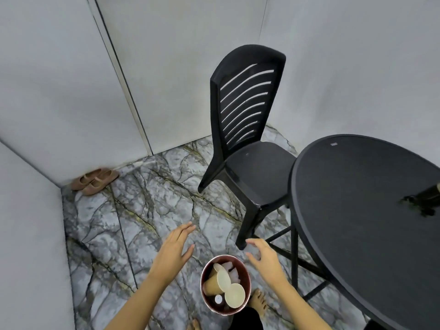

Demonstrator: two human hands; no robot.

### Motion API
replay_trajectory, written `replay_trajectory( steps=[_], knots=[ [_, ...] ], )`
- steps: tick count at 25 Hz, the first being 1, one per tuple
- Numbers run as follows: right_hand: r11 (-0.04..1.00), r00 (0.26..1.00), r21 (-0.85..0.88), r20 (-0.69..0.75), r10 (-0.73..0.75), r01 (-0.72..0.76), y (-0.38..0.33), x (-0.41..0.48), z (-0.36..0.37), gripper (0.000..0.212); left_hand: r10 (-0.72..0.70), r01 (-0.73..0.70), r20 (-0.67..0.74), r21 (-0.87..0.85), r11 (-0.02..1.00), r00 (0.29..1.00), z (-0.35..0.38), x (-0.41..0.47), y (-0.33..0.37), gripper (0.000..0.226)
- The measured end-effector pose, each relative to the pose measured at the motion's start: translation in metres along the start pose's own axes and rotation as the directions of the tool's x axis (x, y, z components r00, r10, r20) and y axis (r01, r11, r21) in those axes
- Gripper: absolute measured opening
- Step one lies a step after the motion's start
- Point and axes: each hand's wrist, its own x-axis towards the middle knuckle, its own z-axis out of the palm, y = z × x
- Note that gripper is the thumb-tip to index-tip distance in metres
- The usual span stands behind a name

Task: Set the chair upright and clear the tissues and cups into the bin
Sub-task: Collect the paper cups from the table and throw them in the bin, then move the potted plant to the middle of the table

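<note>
Black plastic chair (247, 148) upright at centre; paper cups (217, 282) and tissues (232, 272) inside bin (247, 277); left hand (175, 248) and right hand (264, 257) open, empty, above it

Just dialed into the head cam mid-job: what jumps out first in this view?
The black chair stands upright in the corner, pushed against the round black table at right. Low in the middle, a small bin on the marble floor holds paper cups and crumpled tissues. Both hands hang open and empty above it, left hand and right hand either side.
</note>
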Motion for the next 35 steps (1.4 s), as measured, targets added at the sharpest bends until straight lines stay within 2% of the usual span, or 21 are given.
replay_trajectory(
  steps=[7,14,19,27,35],
  knots=[
    [0.991,0.969,0.110,-0.241,-0.050,0.078,-0.035,0.006,-0.072,0.037,0.142,-0.143,-0.012,-0.030,0.989,0.990,-0.011,0.051,0.058,0.046],
    [0.979,0.881,0.192,-0.473,0.026,0.073,-0.011,-0.011,-0.160,0.036,0.315,-0.311,0.045,-0.073,0.948,0.948,0.010,0.107,0.146,0.046],
    [0.971,0.823,0.240,-0.555,0.123,0.016,0.034,-0.017,-0.235,0.037,0.402,-0.392,0.104,-0.100,0.914,0.910,0.052,0.145,0.217,0.045],
    [0.954,0.722,0.292,-0.647,0.246,-0.063,0.128,-0.010,-0.339,0.040,0.467,-0.460,0.176,-0.084,0.884,0.867,0.130,0.214,0.312,0.046],
    [0.937,0.632,0.321,-0.699,0.334,-0.140,0.199,0.004,-0.394,0.044,0.420,-0.431,0.200,0.012,0.902,0.885,0.173,0.262,0.325,0.049]
  ],
)
